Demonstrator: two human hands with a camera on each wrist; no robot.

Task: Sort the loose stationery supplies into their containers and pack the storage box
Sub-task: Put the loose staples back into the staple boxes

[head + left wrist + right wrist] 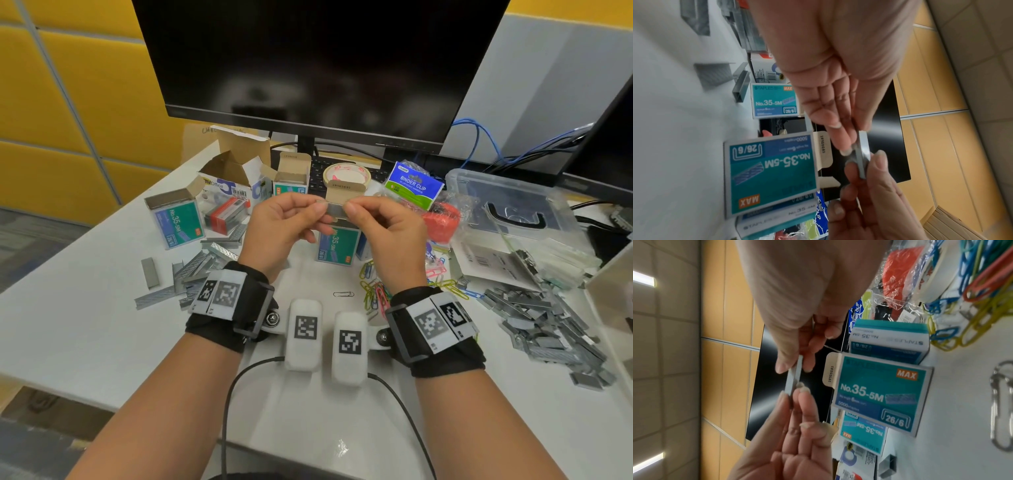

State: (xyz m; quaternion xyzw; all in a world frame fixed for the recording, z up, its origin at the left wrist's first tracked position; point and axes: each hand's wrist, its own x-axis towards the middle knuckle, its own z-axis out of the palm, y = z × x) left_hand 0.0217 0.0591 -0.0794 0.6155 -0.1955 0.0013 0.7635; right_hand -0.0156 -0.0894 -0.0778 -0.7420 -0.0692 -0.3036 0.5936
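Staple strip, flat grey metal bar (333, 208), thin and short, with a dull sheen; it looks like one glued row of staples. It is held in the air above the open teal cardboard staple box marked No.35-5M (336, 247), whose top flap stands up just behind the strip. Left hand (282, 229) pinches the strip's left end between thumb and fingertips; right hand (383, 229) pinches the right end the same way. Remaining fingers of both hands are curled loosely under. The strip spans the gap between the two hands, clear of the box and the white desk (85, 308). Its long axis runs left to right across the head view, roughly level, broad face toward the camera. In the right wrist view the strip (793, 378) shows edge-on, one end in each hand. Loose grey staple strips (191, 270) lie left of the box; coloured paper clips (376, 291) lie to its right.
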